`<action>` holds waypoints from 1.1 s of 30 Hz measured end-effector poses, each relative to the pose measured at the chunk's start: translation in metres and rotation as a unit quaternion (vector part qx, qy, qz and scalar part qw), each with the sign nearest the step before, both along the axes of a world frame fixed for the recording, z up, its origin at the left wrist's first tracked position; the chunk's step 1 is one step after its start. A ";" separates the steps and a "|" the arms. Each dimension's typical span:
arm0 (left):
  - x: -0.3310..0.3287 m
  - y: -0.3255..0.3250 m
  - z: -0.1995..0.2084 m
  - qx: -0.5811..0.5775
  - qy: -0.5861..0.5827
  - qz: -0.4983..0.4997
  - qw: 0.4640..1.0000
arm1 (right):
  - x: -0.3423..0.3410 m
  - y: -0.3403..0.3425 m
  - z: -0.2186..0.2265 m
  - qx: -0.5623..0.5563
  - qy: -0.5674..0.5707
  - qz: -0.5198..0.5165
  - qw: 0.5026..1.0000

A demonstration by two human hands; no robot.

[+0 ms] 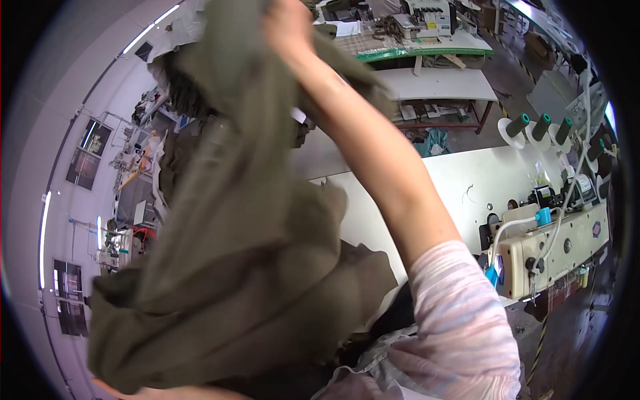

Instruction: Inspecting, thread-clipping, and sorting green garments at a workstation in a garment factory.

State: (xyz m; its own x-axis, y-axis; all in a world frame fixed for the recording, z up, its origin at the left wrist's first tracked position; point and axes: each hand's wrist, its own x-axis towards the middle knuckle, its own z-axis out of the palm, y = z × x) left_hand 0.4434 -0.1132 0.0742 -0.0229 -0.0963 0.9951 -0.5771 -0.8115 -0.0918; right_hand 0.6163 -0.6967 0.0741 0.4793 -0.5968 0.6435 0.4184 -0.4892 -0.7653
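A large olive-green garment [247, 260] hangs in loose folds across the left and middle of the view, blurred by motion. Whether it is a jacket or trousers I cannot tell. My right hand [287, 28] is raised high at the top edge, its fingers closed on the upper part of the cloth. The bare right forearm crosses in front of the white sewing table [447, 177]. Low on the left, a strip of my left hand [143, 393] shows beneath the garment's bottom edge. Its fingers are hidden by the cloth and the frame edge.
A cream sewing machine [550, 257] with a blue-ended air hose stands to the right. Behind it are green thread cones [518, 125]. Farther off is a green-edged worktable [460, 48] bearing another machine. A dark cloth heap [183, 87] lies at the far left.
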 end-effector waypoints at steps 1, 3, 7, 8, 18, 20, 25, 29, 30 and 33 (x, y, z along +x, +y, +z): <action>0.002 0.034 0.023 -0.004 -0.028 -0.006 1.000 | 0.017 0.030 0.075 -0.039 -0.195 0.038 0.979; -0.019 -0.007 0.023 -0.013 -0.024 -0.006 1.000 | 0.026 0.070 0.134 -0.080 -0.385 0.087 0.915; -0.076 0.116 0.079 -0.012 -0.025 -0.008 1.000 | -0.035 0.118 0.185 -0.092 -0.354 0.086 0.927; -0.078 0.097 0.079 -0.019 -0.017 -0.006 1.000 | -0.041 0.142 0.188 -0.100 -0.338 0.091 0.931; -0.130 0.078 0.047 -0.560 0.375 -0.260 0.692 | -0.043 0.144 -0.033 -0.121 0.047 0.165 0.978; -0.135 0.053 0.031 -0.519 0.442 -0.167 0.712 | -0.029 0.131 -0.136 -0.126 0.207 0.173 0.955; -0.118 -0.035 -0.033 -0.347 0.642 -0.099 0.677 | -0.077 0.158 -0.299 -0.242 0.290 0.103 0.920; -0.124 -0.059 -0.051 -0.316 0.661 -0.111 0.671 | -0.183 0.246 -0.258 -0.020 0.182 0.371 0.910; -0.128 -0.057 -0.048 -0.315 0.669 -0.101 0.666 | -0.205 0.262 -0.256 0.039 0.236 0.441 0.865; -0.130 -0.058 -0.032 -0.335 0.658 -0.078 0.669 | -0.245 0.289 -0.290 -0.026 0.219 0.456 0.862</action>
State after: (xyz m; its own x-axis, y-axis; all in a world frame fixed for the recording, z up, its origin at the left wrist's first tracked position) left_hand 0.3130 -0.1716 0.0425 0.9592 0.2822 -0.0189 0.1173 -0.3360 0.9345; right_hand 0.3711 -0.4073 -0.2155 0.9375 0.1814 0.2968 0.3245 -0.1481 -0.9342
